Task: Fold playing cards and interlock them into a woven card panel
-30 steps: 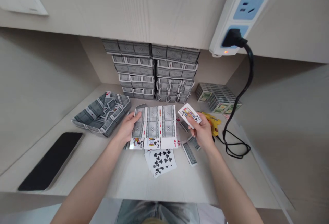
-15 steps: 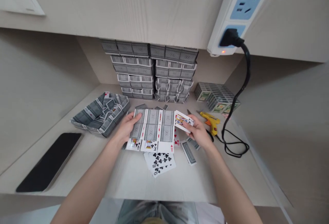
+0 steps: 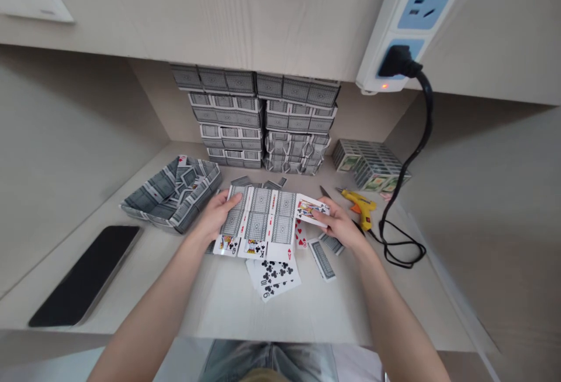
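A panel of joined playing cards [image 3: 257,224], mostly backs up, is held above the table. My left hand [image 3: 220,214] grips its left edge, thumb on top and fingers beneath. In my right hand [image 3: 335,220] is a face card [image 3: 310,209], pinched at its right end; its left end meets the panel's upper right edge. Along the panel's lower edge a queen, a king and an ace show their faces. Loose club cards [image 3: 276,280] lie on the table just below the panel, and a red eight is partly hidden behind its right side.
Left, a card-built tray [image 3: 151,209] and a black phone [image 3: 85,274]. Behind, stacked card boxes [image 3: 298,119]. Right, a yellow glue gun [image 3: 360,207] with its black cord [image 3: 394,253], a patterned box [image 3: 372,166] and a folded card strip [image 3: 322,260]. Overhead, a power strip [image 3: 409,31].
The face card in my right hand has shifted slightly left, closer against the panel's edge. The panel has tilted a little, and my left hand keeps its hold.
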Demonstrator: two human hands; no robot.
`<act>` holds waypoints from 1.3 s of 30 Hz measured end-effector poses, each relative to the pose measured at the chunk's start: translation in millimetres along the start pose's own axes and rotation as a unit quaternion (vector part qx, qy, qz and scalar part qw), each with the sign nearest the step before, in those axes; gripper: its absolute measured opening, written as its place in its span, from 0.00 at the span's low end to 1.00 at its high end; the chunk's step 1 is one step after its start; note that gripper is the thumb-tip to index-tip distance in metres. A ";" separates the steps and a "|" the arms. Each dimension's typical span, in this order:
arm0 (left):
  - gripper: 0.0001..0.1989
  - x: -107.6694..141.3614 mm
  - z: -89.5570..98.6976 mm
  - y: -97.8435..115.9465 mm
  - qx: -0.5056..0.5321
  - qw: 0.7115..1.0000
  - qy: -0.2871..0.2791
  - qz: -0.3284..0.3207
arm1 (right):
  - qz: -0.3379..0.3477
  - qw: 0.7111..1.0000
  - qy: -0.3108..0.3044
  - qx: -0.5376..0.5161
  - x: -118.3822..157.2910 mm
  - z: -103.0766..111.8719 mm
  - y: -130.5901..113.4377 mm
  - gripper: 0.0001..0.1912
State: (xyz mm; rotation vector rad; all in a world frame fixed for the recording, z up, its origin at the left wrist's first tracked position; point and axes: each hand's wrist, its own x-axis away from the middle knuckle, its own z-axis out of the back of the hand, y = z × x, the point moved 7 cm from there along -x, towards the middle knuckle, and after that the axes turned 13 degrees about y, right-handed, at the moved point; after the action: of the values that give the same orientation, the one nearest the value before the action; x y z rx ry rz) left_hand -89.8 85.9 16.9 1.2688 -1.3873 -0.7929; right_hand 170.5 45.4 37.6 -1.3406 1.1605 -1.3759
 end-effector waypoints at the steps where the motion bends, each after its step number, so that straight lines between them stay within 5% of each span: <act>1: 0.17 -0.3 0.2 -0.4 -0.001 1.000 0.002 0.001 | -0.001 1.000 -0.002 0.002 -0.1 0.7 0.2 0.20; 19: 0.18 6.9 -6.5 1.8 -0.007 1.000 -0.013 0.009 | 0.013 0.997 -0.079 0.015 0.5 0.7 3.8 0.16; 26: 0.19 20.9 -7.9 -16.8 -0.062 0.980 -0.091 0.166 | 0.003 0.994 -0.113 0.001 -1.6 -3.5 11.9 0.17; 32: 0.20 11.4 -7.3 -15.6 -0.119 0.989 -0.064 0.065 | 0.039 0.998 -0.042 -0.023 -9.0 -0.3 9.8 0.20; 39: 0.19 9.8 -7.8 -8.9 -0.143 0.989 -0.037 -0.006 | 0.015 0.998 -0.050 -0.045 -9.8 -2.2 13.2 0.18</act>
State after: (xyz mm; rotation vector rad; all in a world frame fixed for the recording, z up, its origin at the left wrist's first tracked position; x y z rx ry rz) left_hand -78.9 75.8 12.8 1.0344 -1.2727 -1.0177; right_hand 168.4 52.6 22.8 -1.4340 1.1827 -1.2336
